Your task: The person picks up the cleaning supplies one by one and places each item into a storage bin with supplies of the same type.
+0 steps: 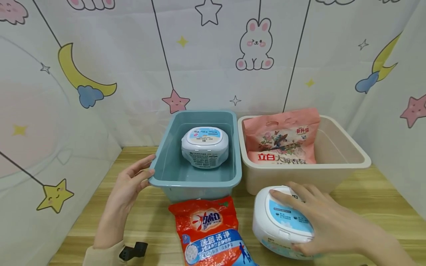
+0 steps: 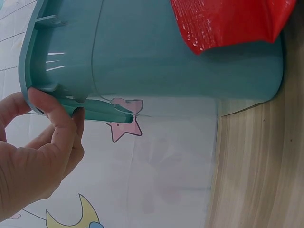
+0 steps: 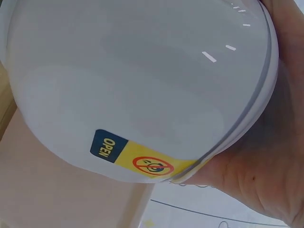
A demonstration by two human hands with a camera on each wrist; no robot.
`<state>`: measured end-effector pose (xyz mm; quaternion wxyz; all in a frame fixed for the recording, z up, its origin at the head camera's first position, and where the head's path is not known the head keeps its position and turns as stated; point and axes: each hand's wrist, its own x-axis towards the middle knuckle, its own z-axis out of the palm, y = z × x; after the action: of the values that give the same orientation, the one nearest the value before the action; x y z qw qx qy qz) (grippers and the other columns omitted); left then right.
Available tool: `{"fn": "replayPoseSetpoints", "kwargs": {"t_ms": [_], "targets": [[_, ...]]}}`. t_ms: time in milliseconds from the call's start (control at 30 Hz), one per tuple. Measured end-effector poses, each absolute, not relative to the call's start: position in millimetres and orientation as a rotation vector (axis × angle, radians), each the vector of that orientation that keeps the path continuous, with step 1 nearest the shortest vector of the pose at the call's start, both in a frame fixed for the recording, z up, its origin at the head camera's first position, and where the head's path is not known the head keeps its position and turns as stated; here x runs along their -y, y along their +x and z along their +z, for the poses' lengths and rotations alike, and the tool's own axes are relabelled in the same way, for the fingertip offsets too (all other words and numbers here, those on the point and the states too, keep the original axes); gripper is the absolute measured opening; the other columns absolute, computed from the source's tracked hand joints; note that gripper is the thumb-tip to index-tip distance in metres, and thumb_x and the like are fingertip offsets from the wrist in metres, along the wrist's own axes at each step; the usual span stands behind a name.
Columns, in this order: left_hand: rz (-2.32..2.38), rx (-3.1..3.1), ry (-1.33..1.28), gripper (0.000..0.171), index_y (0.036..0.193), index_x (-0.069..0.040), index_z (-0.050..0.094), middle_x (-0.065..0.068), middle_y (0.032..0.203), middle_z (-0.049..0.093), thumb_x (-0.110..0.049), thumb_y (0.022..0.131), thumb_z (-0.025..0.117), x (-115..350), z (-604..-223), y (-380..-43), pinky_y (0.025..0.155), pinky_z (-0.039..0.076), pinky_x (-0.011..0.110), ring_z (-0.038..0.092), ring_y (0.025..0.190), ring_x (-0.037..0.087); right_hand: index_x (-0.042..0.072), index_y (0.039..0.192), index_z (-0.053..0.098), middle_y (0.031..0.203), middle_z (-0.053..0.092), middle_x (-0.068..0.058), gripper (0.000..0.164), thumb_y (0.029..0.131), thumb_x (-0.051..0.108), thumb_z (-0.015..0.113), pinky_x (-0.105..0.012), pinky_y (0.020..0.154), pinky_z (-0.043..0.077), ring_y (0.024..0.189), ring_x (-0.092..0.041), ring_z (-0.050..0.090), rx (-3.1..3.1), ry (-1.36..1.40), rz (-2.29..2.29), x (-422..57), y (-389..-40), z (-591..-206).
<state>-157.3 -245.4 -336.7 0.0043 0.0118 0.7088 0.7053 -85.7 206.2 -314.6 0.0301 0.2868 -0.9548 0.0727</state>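
My left hand (image 1: 128, 183) pinches the left rim of a blue-green plastic basin (image 1: 196, 183); the left wrist view shows the thumb and fingers (image 2: 52, 107) at that rim. Inside the basin stands a white lidded tub (image 1: 205, 147) with a blue label. My right hand (image 1: 314, 218) grips a second white lidded tub (image 1: 283, 221) across its lid, and this tub is tilted in front of the beige basin. Up close in the right wrist view, the tub (image 3: 142, 85) shows a yellow and dark "OPEN" sticker; the palm lies along its edge.
A red OMO washing powder bag (image 1: 208, 229) lies in front of the blue-green basin. Beside that basin stands a beige basin (image 1: 332, 173) holding a pink bag (image 1: 283, 136). A cartoon-printed curtain (image 1: 213, 66) hangs behind the wooden table (image 1: 146, 236).
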Motion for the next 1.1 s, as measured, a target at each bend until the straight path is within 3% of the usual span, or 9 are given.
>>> {"fn": "replayPoseSetpoints", "kwargs": {"t_ms": [667, 1100], "targets": [[2.178, -2.245, 0.017, 0.058, 0.146, -0.003, 0.039, -0.004, 0.115, 0.049, -0.015, 0.094, 0.062, 245.3, -336.3, -156.6, 0.077, 0.054, 0.017, 0.059, 0.094, 0.004, 0.051, 0.145, 0.028, 0.145, 0.039, -0.003, 0.096, 0.061, 0.078, 0.068, -0.06, 0.082, 0.049, 0.119, -0.027, 0.042, 2.924, 0.916, 0.208, -202.0, -81.3, -300.5], [2.186, -2.241, 0.031, 0.059, 0.146, -0.001, 0.037, -0.005, 0.115, 0.051, -0.013, 0.094, 0.061, 244.3, -335.5, -157.3, 0.075, 0.054, 0.016, 0.059, 0.095, 0.004, 0.05, 0.145, 0.028, 0.144, 0.039, 0.0, 0.097, 0.062, 0.074, 0.071, -0.059, 0.082, 0.049, 0.119, -0.027, 0.042, 2.878, 0.94, 0.164, -199.3, -78.5, -289.5]]}}
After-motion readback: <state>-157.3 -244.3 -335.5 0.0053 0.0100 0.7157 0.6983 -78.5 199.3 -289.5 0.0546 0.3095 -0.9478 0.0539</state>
